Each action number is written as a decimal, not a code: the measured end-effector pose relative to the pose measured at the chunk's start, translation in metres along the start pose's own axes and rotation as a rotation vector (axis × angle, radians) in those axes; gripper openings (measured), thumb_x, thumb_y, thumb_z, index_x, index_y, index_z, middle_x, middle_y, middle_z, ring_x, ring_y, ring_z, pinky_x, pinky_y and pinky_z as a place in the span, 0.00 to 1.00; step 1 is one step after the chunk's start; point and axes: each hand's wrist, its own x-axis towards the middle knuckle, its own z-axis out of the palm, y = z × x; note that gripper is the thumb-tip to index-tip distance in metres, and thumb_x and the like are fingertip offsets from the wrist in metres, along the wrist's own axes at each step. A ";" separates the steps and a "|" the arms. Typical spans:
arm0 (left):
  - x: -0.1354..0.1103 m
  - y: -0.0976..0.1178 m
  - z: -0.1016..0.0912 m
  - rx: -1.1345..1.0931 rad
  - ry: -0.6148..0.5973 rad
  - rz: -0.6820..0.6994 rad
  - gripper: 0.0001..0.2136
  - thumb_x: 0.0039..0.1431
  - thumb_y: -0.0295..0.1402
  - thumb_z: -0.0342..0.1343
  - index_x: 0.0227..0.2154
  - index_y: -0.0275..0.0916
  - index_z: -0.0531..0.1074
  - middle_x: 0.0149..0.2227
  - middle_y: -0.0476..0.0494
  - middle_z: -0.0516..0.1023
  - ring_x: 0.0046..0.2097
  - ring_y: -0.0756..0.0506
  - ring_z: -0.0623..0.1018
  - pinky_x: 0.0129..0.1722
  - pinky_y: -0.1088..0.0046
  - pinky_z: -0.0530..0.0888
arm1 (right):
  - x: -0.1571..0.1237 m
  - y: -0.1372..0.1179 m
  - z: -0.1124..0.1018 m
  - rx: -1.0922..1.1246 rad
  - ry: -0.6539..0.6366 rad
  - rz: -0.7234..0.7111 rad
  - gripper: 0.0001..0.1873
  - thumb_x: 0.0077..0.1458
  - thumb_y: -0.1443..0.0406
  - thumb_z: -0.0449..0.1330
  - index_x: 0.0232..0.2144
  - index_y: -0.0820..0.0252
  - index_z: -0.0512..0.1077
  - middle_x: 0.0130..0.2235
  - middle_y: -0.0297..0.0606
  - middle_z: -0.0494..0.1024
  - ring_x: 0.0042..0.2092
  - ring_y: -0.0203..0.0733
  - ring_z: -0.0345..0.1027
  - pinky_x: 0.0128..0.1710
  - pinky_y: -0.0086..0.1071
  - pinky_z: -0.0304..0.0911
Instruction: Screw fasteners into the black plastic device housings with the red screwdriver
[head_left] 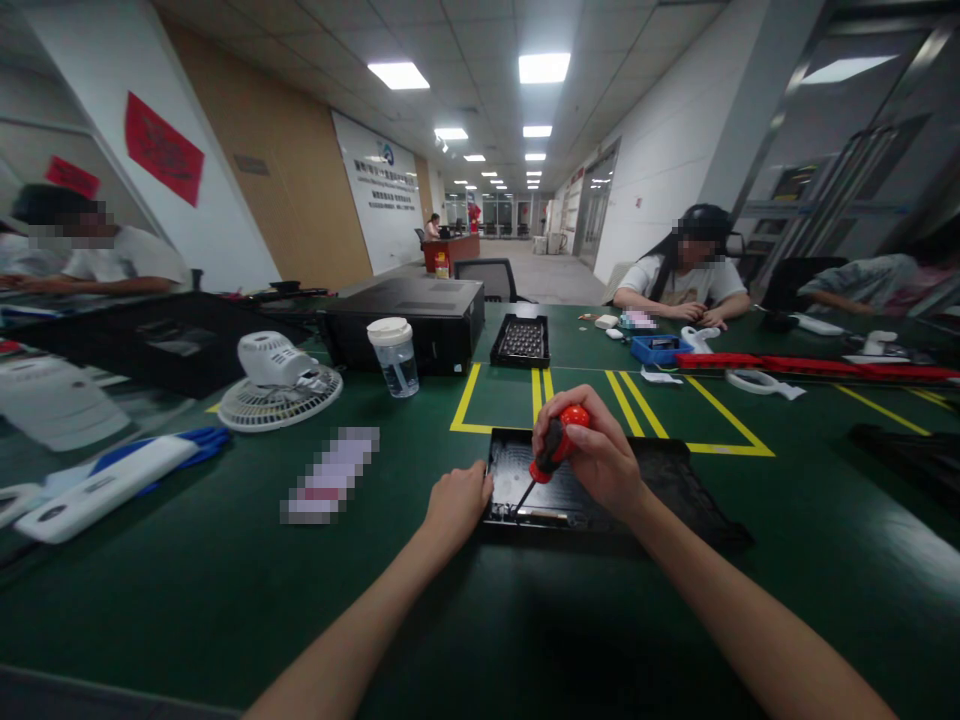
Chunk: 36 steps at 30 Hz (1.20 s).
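Note:
My right hand (596,450) is closed around the handle of a red and black screwdriver (553,448). Its shaft slants down to the left, and the tip meets the near left part of a black plastic panel (660,480). That panel lies on the green table, its near side facing me. At the panel's left edge, my left hand (459,505) grips with bent fingers; the fingertips are partly hidden. Whether a screw sits under the tip is too small to tell.
Beyond the panel are yellow tape lines (540,395), a black tray of small parts (520,341) and a black computer case (420,310). A lidded cup (394,355) and a white fan (281,390) stand left. Across the table sits a person (686,270) near a blue box (660,348).

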 end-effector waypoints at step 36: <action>0.003 0.000 0.001 -0.064 0.020 -0.036 0.17 0.59 0.43 0.39 0.41 0.42 0.68 0.33 0.40 0.76 0.37 0.42 0.76 0.36 0.68 0.69 | 0.011 0.003 0.005 -0.033 -0.148 0.030 0.07 0.52 0.66 0.53 0.35 0.61 0.62 0.31 0.36 0.68 0.30 0.36 0.64 0.29 0.32 0.60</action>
